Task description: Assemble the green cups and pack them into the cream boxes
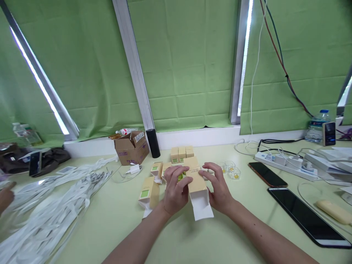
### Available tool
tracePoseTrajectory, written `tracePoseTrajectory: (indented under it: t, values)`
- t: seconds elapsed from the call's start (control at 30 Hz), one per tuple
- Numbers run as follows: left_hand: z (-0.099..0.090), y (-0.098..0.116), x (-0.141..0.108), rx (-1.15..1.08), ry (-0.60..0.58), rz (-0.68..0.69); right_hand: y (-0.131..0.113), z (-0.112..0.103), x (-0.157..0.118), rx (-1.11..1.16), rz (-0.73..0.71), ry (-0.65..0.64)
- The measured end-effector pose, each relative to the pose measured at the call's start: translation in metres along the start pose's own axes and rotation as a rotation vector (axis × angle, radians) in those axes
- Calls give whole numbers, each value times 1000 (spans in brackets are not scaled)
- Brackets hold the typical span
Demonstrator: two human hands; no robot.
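A tan carton (197, 183) with a green patch on its side lies between my two hands, its white flap open toward me. My left hand (176, 189) grips its left side with bent fingers. On the right side, the fingers of my right hand (218, 189) are bent against the carton. An open tan box (150, 190) stands left of my left hand, with smaller ones (156, 171) behind it. Several closed tan boxes (182, 153) stand in a row farther back. Small clear containers with yellow bits (233, 172) sit beyond my right hand.
White straps (55, 216) cover the left side, where another person's hand (6, 197) shows. A cardboard box (132, 149) and black cylinder (153, 143) stand at the back. On the right are a phone (267, 175), a tablet (308, 216) and a power strip (286, 165) with cables.
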State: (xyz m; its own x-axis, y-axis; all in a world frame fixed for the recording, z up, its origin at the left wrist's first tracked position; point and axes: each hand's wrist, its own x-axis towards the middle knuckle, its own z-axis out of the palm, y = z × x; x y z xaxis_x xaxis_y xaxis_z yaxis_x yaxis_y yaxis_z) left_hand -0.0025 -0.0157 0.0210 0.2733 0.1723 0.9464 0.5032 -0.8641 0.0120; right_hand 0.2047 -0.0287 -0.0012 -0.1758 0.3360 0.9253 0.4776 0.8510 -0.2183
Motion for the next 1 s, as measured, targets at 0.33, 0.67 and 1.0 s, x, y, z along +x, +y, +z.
tracePoseTrajectory:
  t: [0.33,0.67,1.0]
  values:
    - [12,6,-1,-482,-71,-437,-7,6,-1,269,337,-24]
    - [17,14,15,-800,99,-843,-14,9,2,607,518,-24]
    - [19,15,7,-705,18,-881,-11,6,3,497,470,-100]
